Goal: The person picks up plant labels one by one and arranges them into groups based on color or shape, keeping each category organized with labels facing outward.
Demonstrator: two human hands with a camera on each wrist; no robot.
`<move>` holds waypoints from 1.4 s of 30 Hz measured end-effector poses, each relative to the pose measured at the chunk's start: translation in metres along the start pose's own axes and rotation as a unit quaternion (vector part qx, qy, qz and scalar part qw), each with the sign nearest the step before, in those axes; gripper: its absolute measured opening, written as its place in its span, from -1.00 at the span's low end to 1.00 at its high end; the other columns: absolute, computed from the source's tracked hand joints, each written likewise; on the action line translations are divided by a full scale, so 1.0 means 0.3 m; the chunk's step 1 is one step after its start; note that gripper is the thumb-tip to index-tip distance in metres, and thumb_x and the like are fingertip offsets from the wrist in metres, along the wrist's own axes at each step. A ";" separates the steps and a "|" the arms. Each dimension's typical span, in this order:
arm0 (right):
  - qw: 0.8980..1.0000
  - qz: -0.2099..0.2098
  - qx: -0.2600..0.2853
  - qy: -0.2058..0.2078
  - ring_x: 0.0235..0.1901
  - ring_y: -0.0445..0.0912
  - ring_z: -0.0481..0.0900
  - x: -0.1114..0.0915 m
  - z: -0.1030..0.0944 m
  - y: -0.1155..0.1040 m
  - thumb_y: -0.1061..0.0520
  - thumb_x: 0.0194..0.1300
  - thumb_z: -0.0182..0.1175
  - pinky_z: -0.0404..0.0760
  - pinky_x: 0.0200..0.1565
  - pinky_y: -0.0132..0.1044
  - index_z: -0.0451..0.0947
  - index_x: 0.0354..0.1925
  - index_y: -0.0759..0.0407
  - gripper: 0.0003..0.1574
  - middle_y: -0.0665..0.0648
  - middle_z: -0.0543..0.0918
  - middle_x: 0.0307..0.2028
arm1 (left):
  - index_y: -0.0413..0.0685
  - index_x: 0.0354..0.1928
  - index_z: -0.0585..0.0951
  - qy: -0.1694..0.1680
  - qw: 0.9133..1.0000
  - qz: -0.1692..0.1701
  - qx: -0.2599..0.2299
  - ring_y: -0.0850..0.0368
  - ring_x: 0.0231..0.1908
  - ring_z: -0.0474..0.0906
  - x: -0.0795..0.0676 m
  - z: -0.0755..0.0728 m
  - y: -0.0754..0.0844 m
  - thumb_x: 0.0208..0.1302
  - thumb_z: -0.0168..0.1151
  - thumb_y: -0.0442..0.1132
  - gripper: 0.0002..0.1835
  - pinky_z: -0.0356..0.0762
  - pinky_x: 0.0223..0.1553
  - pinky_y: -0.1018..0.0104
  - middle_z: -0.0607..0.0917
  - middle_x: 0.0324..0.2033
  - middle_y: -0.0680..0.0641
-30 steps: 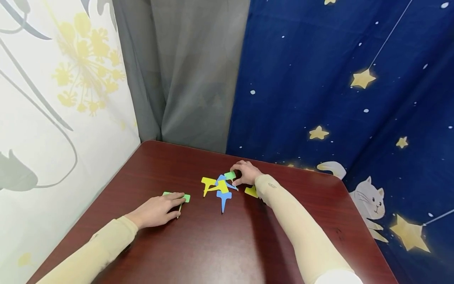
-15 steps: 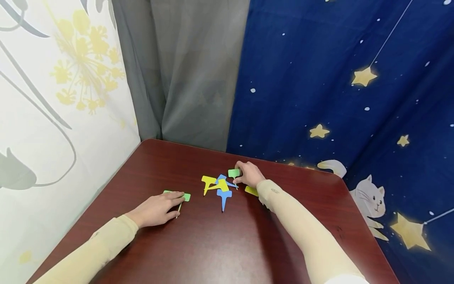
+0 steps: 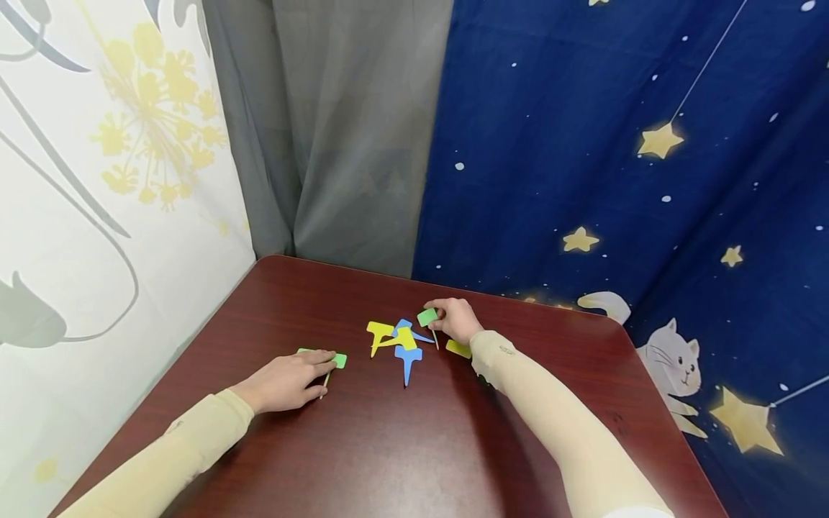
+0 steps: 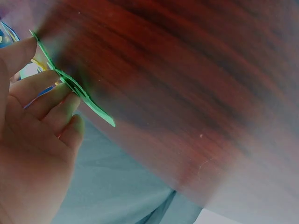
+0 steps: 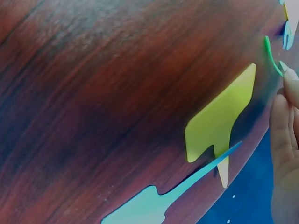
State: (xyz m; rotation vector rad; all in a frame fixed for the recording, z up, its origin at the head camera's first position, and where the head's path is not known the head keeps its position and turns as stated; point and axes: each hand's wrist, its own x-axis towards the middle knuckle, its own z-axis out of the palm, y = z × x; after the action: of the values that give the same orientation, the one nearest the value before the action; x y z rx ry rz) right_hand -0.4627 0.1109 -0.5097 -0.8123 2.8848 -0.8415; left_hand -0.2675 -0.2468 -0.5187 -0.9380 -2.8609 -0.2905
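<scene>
My right hand (image 3: 458, 320) pinches a green T-shaped plant label (image 3: 427, 317) between thumb and fingers, its thin stem pointing down toward the table. In the right wrist view only the edge of that label shows, beside the thumb. At the left, my left hand (image 3: 285, 381) lies with fairly straight fingers over other green plant labels (image 3: 340, 361), partly hiding them. The left wrist view shows the fingertips against the green labels (image 4: 93, 108), which overlap one another. Between the hands is a loose pile of yellow labels (image 3: 378, 329) and blue labels (image 3: 408, 357).
A yellow label (image 3: 458, 348) lies by the right wrist. In the right wrist view a pale blue-green label (image 5: 140, 207) crosses its stem; the forearm hides it from the head view. The dark red table (image 3: 401, 446) ends at curtains (image 3: 356, 144) behind.
My right hand has drawn the green label slightly right, away from the blue one, and the label has tilted. My left hand stays over its green labels.
</scene>
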 end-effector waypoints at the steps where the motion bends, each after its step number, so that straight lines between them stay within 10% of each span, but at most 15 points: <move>1: 1.000 0.004 0.005 -0.002 -0.36 -0.06 0.52 -0.002 -0.003 -0.001 0.23 0.16 0.49 0.59 -0.25 -0.27 0.69 0.13 0.03 -0.47 0.02 0.59 -0.38 | -0.22 0.24 0.61 -0.001 1.000 0.000 -0.001 -0.16 0.28 0.46 0.000 0.000 0.000 0.32 0.33 -0.11 -0.49 0.52 0.13 -0.13 0.52 0.30 -0.20; 14: 0.995 -0.031 -0.085 -0.047 -0.42 -0.12 0.51 -0.019 -0.057 0.011 0.19 0.23 0.45 0.55 -0.40 -0.32 0.68 0.14 0.11 -0.51 -0.01 0.61 -0.36 | -0.22 0.25 0.59 -0.029 1.000 -0.010 -0.005 -0.17 0.31 0.42 0.009 -0.006 0.002 0.33 0.32 -0.10 -0.48 0.49 0.17 -0.12 0.50 0.32 -0.20; 22: 0.975 -0.082 -0.203 -0.021 -0.07 -0.06 0.51 -0.034 -0.106 0.004 -0.02 0.26 0.44 0.58 -0.01 -0.11 0.69 0.14 -0.07 -0.53 0.01 0.61 0.03 | -0.21 0.25 0.60 -0.036 0.999 -0.017 -0.009 -0.18 0.30 0.44 0.009 0.000 -0.010 0.35 0.32 -0.08 -0.48 0.48 0.18 -0.14 0.50 0.33 -0.20; 42: 0.991 -0.099 -0.091 0.018 0.32 0.02 0.28 -0.072 0.010 -0.200 -0.18 0.22 0.44 0.26 0.29 0.18 0.72 0.05 -0.21 -0.58 0.08 0.50 0.24 | -0.19 0.25 0.60 -0.030 0.999 -0.024 -0.019 -0.14 0.31 0.44 0.007 -0.005 -0.005 0.35 0.32 -0.08 -0.49 0.47 0.18 -0.15 0.50 0.33 -0.17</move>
State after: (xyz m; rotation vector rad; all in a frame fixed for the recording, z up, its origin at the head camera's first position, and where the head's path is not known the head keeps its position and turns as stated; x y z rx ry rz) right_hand -0.4150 0.0770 -0.4844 -1.1287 2.9818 -0.6150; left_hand -0.2701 -0.2471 -0.5170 -0.8993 -2.9460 -0.3295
